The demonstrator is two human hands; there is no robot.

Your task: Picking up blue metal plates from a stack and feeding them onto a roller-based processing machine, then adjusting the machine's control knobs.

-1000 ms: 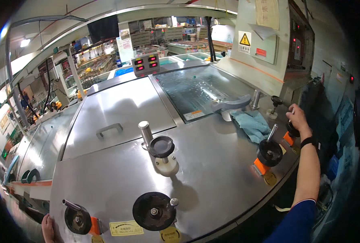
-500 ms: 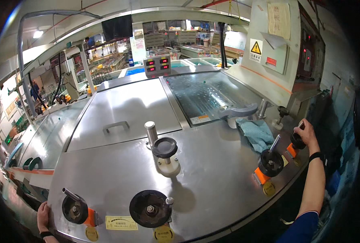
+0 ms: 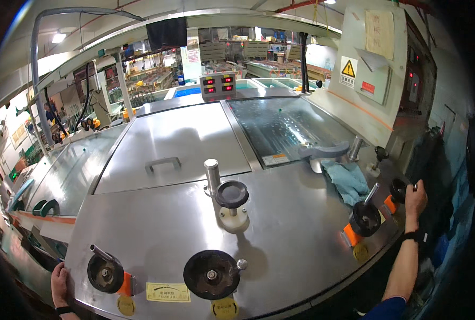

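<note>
My right hand (image 3: 415, 201) is closed around the crank handle of a small black handwheel (image 3: 398, 190) at the far right of the steel machine top (image 3: 296, 240). Its fingers hide most of the handle. At the lower left, the fingers of my left hand (image 3: 59, 282) curl over the machine's edge, close to another black handwheel (image 3: 105, 272) with an upright metal handle. Just left of my right hand stands a third handwheel (image 3: 365, 219) on an orange mount. A crumpled blue cloth (image 3: 346, 181) lies behind it.
A larger handwheel (image 3: 211, 274) sits at the front, and a black knob (image 3: 231, 194) on a white base in the middle. Farther back are a lid with a grey handle (image 3: 163, 164), a wet glass window (image 3: 285, 128) and a red-digit display panel (image 3: 218, 85).
My right hand has swung round the small handwheel, from its upper right to its right side, carrying the crank handle. My left hand stays at the edge. The whole view has shifted slightly.
</note>
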